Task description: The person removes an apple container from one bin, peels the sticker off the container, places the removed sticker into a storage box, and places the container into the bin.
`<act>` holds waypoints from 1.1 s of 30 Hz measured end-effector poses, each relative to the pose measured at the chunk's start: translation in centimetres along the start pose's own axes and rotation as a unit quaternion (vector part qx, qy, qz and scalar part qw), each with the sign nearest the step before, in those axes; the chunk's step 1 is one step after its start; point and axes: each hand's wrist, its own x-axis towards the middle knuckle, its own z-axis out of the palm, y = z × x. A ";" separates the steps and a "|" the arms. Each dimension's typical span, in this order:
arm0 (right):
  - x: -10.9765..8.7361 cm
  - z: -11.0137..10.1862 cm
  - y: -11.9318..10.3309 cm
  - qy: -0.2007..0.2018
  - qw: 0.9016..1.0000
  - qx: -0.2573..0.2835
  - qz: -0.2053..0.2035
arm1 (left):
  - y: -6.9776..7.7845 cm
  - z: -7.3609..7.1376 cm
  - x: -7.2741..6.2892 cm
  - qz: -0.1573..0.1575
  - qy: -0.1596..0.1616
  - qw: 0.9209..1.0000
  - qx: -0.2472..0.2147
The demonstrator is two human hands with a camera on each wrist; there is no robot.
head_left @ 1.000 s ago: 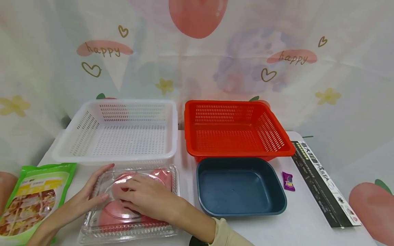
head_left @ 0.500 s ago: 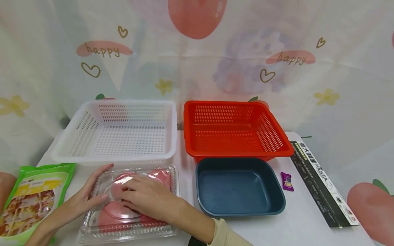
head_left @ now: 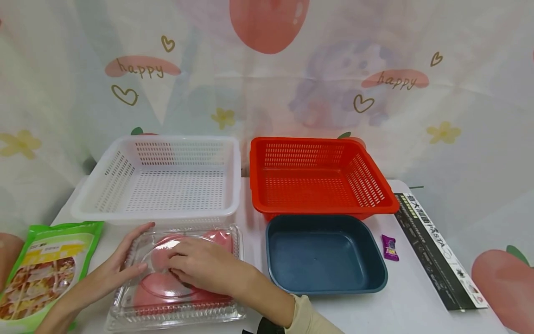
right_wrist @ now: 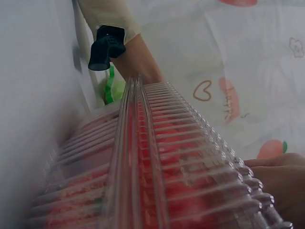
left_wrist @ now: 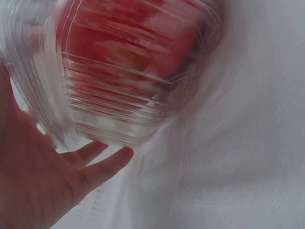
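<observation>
Container in clear plastic [head_left: 156,287], ridged along its sides, sits on the white surface [head_left: 375,313] in the lower left of the frame, with something red showing through. The left hand [head_left: 118,269] is spread fairly wide against its left side, thumb apart from the straight fingers. The left wrist view shows those fingers reaching out by the ridged wall. The right hand [head_left: 202,266] lies across the top of the lid with its fingers bent — tips are tucked away, so can't tell if they're pinching anything. A beige sleeve [head_left: 314,320] runs off the bottom edge behind it.

Rest of the spread: green food bag [head_left: 46,273] at lower left, just beside the left forearm. White basket [head_left: 150,215] left of center, right behind the container. Red basket [head_left: 325,208] right of center, with a dark blue tub [head_left: 333,292] just in front of it. Then a tiny purple packet [head_left: 390,247] near the tub, and a long black-and-white box [head_left: 440,250] slanting down the right side — it says PASTA. Pastel backdrop [head_left: 267,93] fills the upper frame, "happy" printed on it twice.
</observation>
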 end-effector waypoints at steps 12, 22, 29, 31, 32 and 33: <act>0.0 0.1 0.6 -0.012 0.992 0.107 0.071 | 0.2 0.0 0.0 -0.018 -0.004 1.000 -0.006; -0.1 0.5 1.3 0.047 0.987 0.136 0.069 | 0.1 -0.1 0.0 -0.002 -0.002 1.000 -0.008; -0.3 0.4 1.4 0.043 0.985 0.150 0.068 | 0.1 -0.1 0.0 -0.004 -0.007 1.000 -0.015; -0.3 0.4 1.4 0.036 0.984 0.158 0.069 | 0.1 -0.1 0.0 -0.005 -0.006 1.000 -0.015; -0.3 0.4 1.5 0.033 0.984 0.159 0.068 | 0.1 -0.1 0.0 -0.004 -0.006 1.000 -0.013; -0.3 0.3 1.5 0.031 0.984 0.160 0.068 | 0.1 -0.1 0.0 -0.003 -0.006 1.000 -0.012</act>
